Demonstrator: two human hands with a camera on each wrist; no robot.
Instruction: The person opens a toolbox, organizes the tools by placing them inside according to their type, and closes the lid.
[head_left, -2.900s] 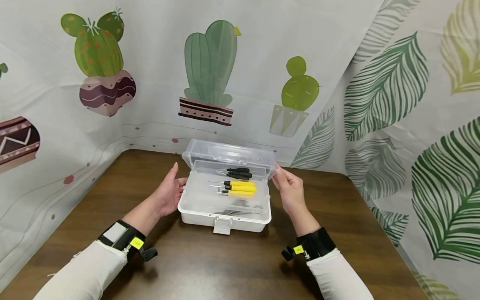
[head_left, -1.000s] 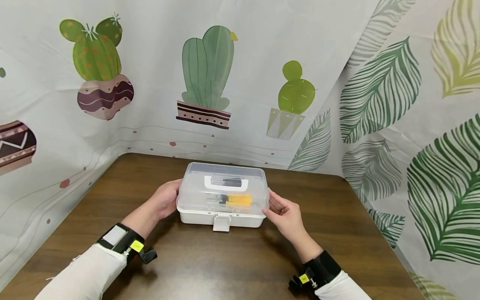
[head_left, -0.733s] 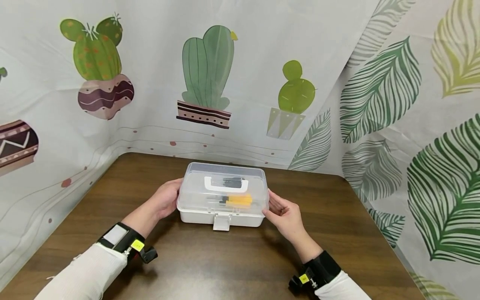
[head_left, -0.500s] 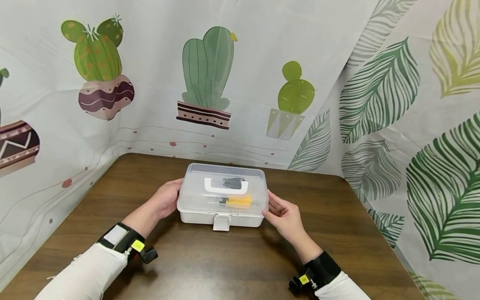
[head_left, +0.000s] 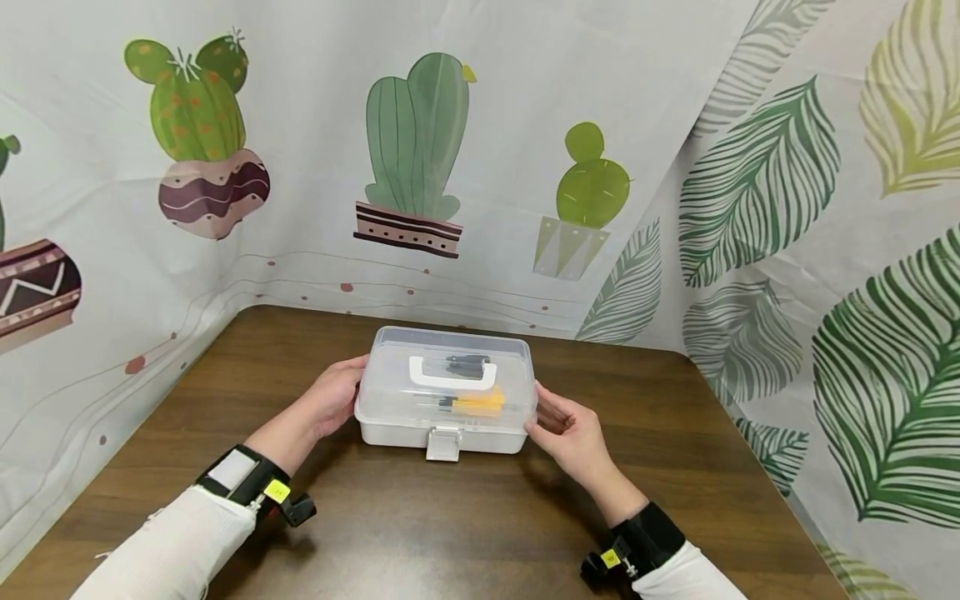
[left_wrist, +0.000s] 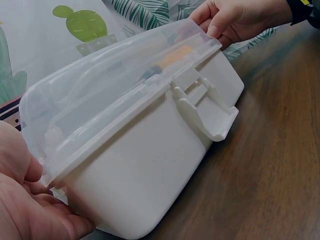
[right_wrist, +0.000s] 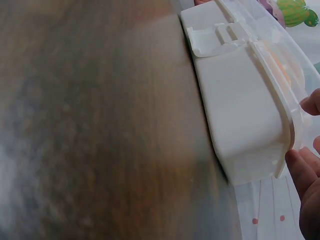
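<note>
A white plastic toolbox (head_left: pixel 401 437) stands on the table with its clear lid (head_left: pixel 390 379) down. On the front, the white latch (head_left: pixel 443 446) hangs outward, unfastened. Through the lid I see yellow-handled screwdrivers (head_left: pixel 480 402) and some black-handled tools (head_left: pixel 467 364), blurred by the plastic. My left hand (head_left: pixel 333 402) holds the box's left end, thumb by the lid rim and fingers against the base in the left wrist view. At the right front corner, my right hand (head_left: pixel 573 433) grips the lid rim, with its thumb on the lid and its other fingers along the side.
The brown wooden table (head_left: pixel 420 533) extends around the box. Behind it hangs a white cloth (head_left: pixel 315 183) printed with cacti and leaves. Black wrist straps with cameras (head_left: pixel 300 508) sit on both wrists.
The lid, raised about three seconds ago, has come down over the tools. My right hand moved from the raised lid to the front right corner. Hardly anything has moved in the last second.
</note>
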